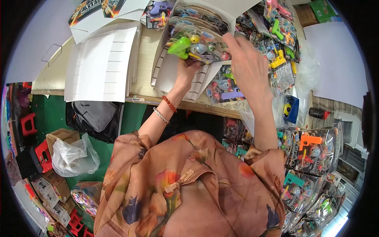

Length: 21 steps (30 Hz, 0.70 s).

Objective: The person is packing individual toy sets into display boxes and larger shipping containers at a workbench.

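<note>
A carded toy pack (205,41) with a bright green toy gun and small coloured balls is tilted at the front of an open white cardboard box (159,55). My left hand (187,71) holds this pack from below, its fingertips partly hidden behind it. With bent fingers my right hand (248,59) grips the pack's right edge; part of the grip is hidden. Behind it, several more carded packs (201,15) stand in a row inside the box. Just left of my right wrist lies another toy pack (224,87) with a purple gun.
Flat white cardboard sheets (100,63) are stacked on the table's left. A heap of toy packs (278,51) covers the right side. More bagged packs (312,152) are piled low at right. A black bag (94,118) and cardboard box (63,136) are on the green floor.
</note>
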Available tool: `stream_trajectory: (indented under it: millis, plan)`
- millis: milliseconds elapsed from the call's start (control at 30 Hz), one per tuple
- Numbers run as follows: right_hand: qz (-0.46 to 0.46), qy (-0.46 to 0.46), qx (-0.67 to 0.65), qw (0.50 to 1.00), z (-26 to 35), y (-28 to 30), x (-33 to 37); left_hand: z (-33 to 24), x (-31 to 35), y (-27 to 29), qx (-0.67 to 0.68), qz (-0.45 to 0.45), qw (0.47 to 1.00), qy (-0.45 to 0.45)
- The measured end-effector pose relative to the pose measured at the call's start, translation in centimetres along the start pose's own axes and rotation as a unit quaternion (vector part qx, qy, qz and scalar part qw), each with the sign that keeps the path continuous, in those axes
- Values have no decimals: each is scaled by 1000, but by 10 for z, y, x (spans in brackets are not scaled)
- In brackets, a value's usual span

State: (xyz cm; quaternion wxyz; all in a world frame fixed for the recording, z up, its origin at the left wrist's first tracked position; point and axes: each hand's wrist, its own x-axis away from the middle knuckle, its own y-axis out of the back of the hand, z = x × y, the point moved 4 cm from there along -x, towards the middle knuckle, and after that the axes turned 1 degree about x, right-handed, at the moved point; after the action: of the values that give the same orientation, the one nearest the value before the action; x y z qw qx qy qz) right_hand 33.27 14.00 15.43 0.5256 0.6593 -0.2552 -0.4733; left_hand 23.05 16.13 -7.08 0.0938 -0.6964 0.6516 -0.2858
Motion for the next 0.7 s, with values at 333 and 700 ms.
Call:
stream_trajectory:
  millis: [333, 700]
  plan:
    - [11, 2, 36, 999, -5, -10, -8, 14, -2, 2, -3, -19, 1000, 7]
    - [20, 6, 52, 998, -4, -13, -6, 12, -6, -2, 115, -12, 993, 13]
